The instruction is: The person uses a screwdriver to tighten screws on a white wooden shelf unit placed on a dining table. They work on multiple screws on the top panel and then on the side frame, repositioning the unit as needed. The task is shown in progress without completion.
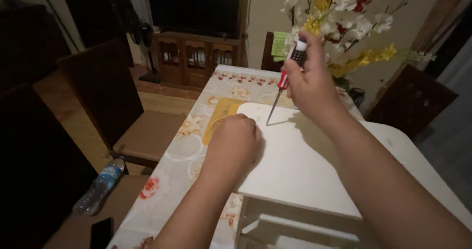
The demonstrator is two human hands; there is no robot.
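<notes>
My right hand [310, 84] grips a screwdriver [287, 77] with a red and black handle, held upright. Its metal tip touches the top of a white wooden board [305, 165] near the board's far left corner. My left hand [236, 143] is closed into a fist and rests on the board's left edge, knuckles up. Whether it holds something small is hidden. The board lies on a table [182, 180] with a flowered cloth, and a white frame part [295, 227] shows under its near edge.
A yellow flat item [219, 116] lies on the cloth beyond my left hand. A vase of white and yellow flowers [344, 17] stands at the table's far end. Brown chairs [123, 111] line the left side; a plastic bottle [98, 187] and a dark phone [102, 232] lie on one.
</notes>
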